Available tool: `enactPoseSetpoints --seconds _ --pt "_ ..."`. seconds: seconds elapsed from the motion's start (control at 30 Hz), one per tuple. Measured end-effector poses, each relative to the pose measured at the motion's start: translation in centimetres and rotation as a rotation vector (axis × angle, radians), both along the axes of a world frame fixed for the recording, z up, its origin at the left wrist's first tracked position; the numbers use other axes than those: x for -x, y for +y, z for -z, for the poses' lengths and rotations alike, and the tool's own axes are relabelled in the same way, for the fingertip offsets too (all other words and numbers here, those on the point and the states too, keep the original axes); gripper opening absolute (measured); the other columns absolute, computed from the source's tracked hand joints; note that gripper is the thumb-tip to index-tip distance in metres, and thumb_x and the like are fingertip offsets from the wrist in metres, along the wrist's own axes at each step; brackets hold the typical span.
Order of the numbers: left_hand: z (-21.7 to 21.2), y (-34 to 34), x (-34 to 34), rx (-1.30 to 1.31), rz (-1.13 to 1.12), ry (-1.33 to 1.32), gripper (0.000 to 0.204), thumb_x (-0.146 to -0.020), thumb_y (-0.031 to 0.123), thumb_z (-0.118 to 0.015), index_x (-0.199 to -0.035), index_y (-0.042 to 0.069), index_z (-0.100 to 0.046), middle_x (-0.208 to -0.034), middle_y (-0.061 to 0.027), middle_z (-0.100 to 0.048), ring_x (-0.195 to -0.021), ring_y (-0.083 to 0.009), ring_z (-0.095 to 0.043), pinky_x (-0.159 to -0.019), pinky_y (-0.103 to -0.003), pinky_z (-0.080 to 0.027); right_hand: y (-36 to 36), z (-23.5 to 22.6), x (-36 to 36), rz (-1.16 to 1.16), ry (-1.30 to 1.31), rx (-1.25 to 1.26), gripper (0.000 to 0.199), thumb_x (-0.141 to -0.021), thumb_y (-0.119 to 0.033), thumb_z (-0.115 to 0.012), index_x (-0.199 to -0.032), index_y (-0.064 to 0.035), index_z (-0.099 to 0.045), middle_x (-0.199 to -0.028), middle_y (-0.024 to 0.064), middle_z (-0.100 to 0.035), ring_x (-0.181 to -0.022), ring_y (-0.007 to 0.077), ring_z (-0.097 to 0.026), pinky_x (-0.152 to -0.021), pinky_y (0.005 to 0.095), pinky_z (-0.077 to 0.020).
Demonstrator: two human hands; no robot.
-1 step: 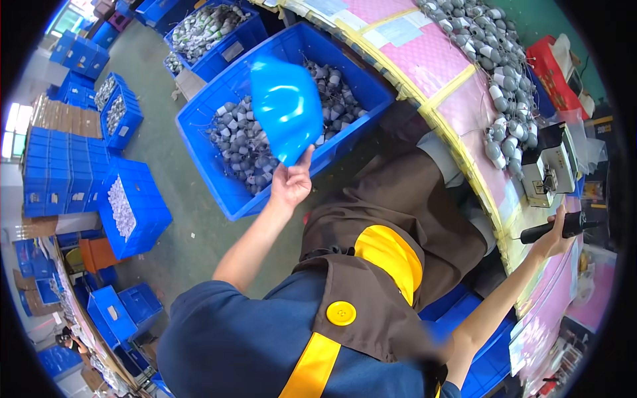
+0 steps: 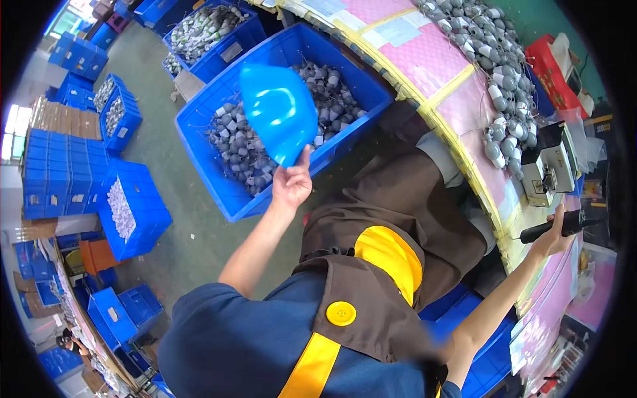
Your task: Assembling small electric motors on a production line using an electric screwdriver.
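Observation:
My left hand [image 2: 292,186] is raised and grips the lower edge of a blue plastic scoop [image 2: 277,113]. The scoop hangs over a large blue crate [image 2: 229,196] on the floor, which is filled with small grey parts [image 2: 239,149]. My right hand [image 2: 552,240] reaches out to the right along the workbench edge and is closed on a black tool handle [image 2: 564,227]. A brown apron with yellow trim covers my lap between both arms.
A workbench with pink mats [image 2: 458,60] curves along the right and carries a heap of grey parts [image 2: 497,46], a small grey machine [image 2: 547,169] and a red box [image 2: 551,66]. More blue crates [image 2: 133,205] stand on the grey floor at left.

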State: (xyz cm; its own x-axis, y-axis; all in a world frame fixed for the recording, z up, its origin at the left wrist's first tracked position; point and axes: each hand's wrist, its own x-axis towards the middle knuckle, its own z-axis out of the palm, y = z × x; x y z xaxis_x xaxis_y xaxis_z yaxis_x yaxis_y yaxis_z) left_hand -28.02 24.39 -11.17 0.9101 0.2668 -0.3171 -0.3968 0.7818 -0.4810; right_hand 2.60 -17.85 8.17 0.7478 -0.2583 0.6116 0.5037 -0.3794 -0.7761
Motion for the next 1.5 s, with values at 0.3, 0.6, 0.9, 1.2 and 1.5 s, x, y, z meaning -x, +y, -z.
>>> enactPoseSetpoints --seconds 0.3,0.6,0.9,1.2,1.5 --pt "0.7 1.6 -3.0 -0.337 0.224 -0.188 0.042 -0.085 0.020 -0.051 -0.117 -0.006 -0.050 -0.106 -0.0204 -0.062 -0.042 -0.0118 -0.043 -0.035 -0.019 -0.032 -2.3 0.5 -0.3 0.180 -0.071 0.051 0.022 -0.073 -0.015 -0.075 -0.081 0.0002 -0.061 -0.066 0.0032 -0.058 -0.054 0.0098 -0.054 -0.052 0.0236 -0.0436" --pt "-6.0 3.8 -7.6 -1.391 0.937 0.432 0.036 -0.080 0.023 -0.056 -0.106 -0.003 -0.056 -0.080 -0.0086 -0.062 -0.043 -0.0084 -0.051 -0.032 -0.023 -0.036 -2.5 -0.9 -0.4 0.116 -0.004 -0.300 0.021 -0.073 -0.005 -0.070 -0.085 0.0020 -0.054 -0.071 0.0113 -0.059 -0.053 0.0151 -0.055 -0.051 0.0243 -0.0454" --pt "-10.3 0.7 -15.2 -1.505 1.664 0.207 0.016 -0.080 0.018 -0.060 -0.083 0.002 -0.059 -0.056 0.0017 -0.052 -0.033 -0.0051 -0.042 -0.026 -0.020 -0.028 -4.1 -0.8 -0.5 0.103 -0.043 -0.358 0.022 -0.074 -0.007 -0.070 -0.086 0.0024 -0.054 -0.072 0.0109 -0.059 -0.054 0.0146 -0.056 -0.052 0.0244 -0.0449" --pt "-14.1 -3.7 -16.9 -1.844 1.744 0.151 0.021 -0.082 0.022 -0.057 -0.069 0.007 -0.056 -0.050 0.0014 -0.051 -0.034 -0.0074 -0.044 -0.030 -0.021 -0.029 -3.1 -0.9 1.6 -0.009 -0.011 -0.347 0.027 -0.073 -0.005 -0.069 -0.094 0.0021 -0.053 -0.077 0.0068 -0.057 -0.058 0.0128 -0.055 -0.055 0.0241 -0.0446" --pt "-20.7 2.4 -14.0 -1.673 1.184 0.457 0.035 -0.083 0.021 -0.060 -0.109 -0.002 -0.057 -0.095 -0.0121 -0.066 -0.078 -0.0198 -0.066 -0.066 -0.034 -0.056 -4.4 -0.5 2.4 -0.137 -0.002 -0.385 0.025 -0.076 -0.001 -0.066 -0.097 0.0011 -0.052 -0.077 0.0058 -0.056 -0.062 0.0118 -0.054 -0.060 0.0235 -0.0436"
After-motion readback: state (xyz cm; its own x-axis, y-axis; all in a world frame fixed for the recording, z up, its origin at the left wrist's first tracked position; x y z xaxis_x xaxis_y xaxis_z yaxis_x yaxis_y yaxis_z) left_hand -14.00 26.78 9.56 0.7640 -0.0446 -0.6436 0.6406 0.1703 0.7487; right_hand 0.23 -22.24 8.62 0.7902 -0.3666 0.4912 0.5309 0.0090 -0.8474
